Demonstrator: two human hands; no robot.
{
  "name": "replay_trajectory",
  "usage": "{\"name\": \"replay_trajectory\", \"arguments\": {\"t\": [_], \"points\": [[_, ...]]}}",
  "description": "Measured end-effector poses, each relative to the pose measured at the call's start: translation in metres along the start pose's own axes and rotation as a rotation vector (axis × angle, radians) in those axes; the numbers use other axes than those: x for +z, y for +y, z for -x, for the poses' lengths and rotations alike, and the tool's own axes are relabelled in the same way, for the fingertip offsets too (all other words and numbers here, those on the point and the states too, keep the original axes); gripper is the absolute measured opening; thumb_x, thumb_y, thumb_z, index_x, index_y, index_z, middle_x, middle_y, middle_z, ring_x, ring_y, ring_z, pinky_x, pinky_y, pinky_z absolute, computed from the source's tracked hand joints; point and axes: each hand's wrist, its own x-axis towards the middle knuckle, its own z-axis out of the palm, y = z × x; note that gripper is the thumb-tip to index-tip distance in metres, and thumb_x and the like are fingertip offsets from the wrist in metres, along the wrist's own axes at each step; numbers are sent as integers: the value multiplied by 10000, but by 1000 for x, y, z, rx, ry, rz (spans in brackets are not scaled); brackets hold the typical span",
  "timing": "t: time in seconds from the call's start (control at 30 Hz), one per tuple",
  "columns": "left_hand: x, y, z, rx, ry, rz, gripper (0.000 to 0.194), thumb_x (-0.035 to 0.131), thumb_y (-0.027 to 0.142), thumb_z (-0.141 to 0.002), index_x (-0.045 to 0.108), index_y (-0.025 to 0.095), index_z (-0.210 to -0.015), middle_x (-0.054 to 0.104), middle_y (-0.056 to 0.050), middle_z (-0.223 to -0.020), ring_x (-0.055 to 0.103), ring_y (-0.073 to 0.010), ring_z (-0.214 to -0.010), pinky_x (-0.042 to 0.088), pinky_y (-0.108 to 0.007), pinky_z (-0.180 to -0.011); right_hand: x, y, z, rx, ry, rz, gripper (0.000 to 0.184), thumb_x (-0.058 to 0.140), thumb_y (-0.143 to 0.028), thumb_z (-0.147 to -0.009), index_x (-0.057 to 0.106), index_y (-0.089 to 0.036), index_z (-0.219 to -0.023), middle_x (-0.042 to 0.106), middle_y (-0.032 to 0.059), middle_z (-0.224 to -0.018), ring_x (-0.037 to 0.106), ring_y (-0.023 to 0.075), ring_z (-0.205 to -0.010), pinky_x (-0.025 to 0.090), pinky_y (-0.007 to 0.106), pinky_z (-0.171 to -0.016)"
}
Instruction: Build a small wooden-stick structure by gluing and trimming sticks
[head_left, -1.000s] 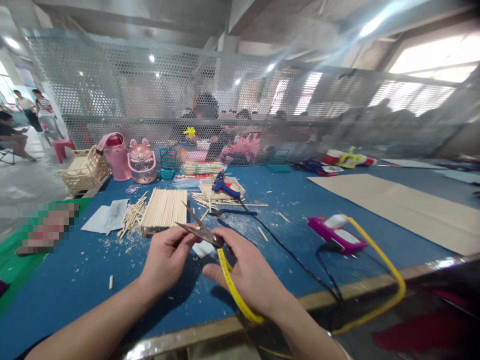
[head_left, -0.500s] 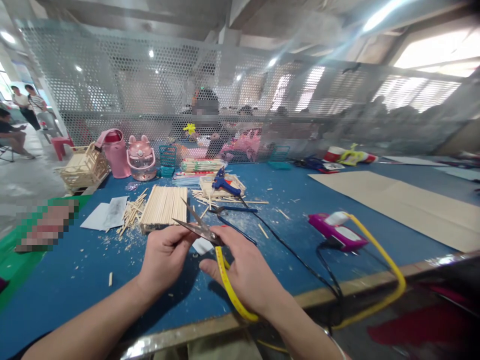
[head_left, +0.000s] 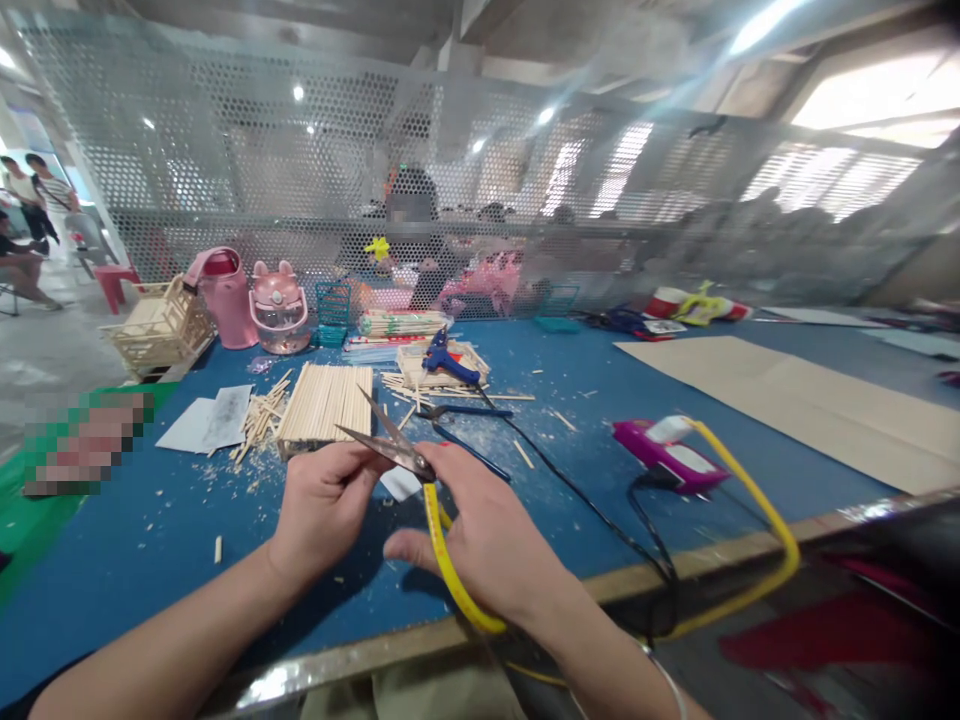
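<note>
1. From the head camera, a blue table [head_left: 127,570] fills the low part of the view. It has a worn wooden edge [head_left: 735,545], and wood crumbs lie all over its middle.
2. A tall gray screen [head_left: 247,150] full of little holes stands at the back. A person [head_left: 412,255] shows dimly behind it. Bright windows [head_left: 832,185] are at the far right.
3. Gray floor [head_left: 45,345] shows at the left, with a red stool [head_left: 116,285] and some people [head_left: 34,195].
4. A stick basket [head_left: 161,325], a pink bottle [head_left: 226,310] and a clear bottle [head_left: 280,318] with ears stand in a row.
5. A blue glue gun [head_left: 448,360] lies behind some pliers [head_left: 472,411]. Its black cord [head_left: 564,482] runs across the table to the front edge, near a purple plug box [head_left: 667,460].
6. A big brown sheet [head_left: 787,400] lies at the right.
7. The scissors [head_left: 416,463] are up over the table — blades apart, just in front of the stick block [head_left: 326,405].
8. The right hand [head_left: 480,530] holds them, thumb spread out, fingers around the yellow handle.
9. The left hand [head_left: 326,500] pinches thumb and finger together by the blades — I can't tell on what — and blocks the stick block's near corner.
</note>
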Motion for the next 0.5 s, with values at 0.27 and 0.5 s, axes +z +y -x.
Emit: {"name": "replay_trajectory", "arguments": {"t": [0.27,0.5], "points": [[4,4,-6,-106,-15,110,211,530,282,-818,708,169,-812,721,-15,-707,656,-137,-641,502,-198,-593,8,11,-6,50,-36,-155,357,588,-454,-763,583,-171,-980,616,7,-705,522,128,-588,398,222,-551],[0,2,-6,-77,-56,73,227,517,275,-827,710,165,-871,724,-32,-750,650,-148,-664,495,-215,-597,4,11,-3,-37,-95,-257,658,654,-561,-649,494,-169,-1153,601,96,-1053,564,224,-926,438,325,-812]]}}
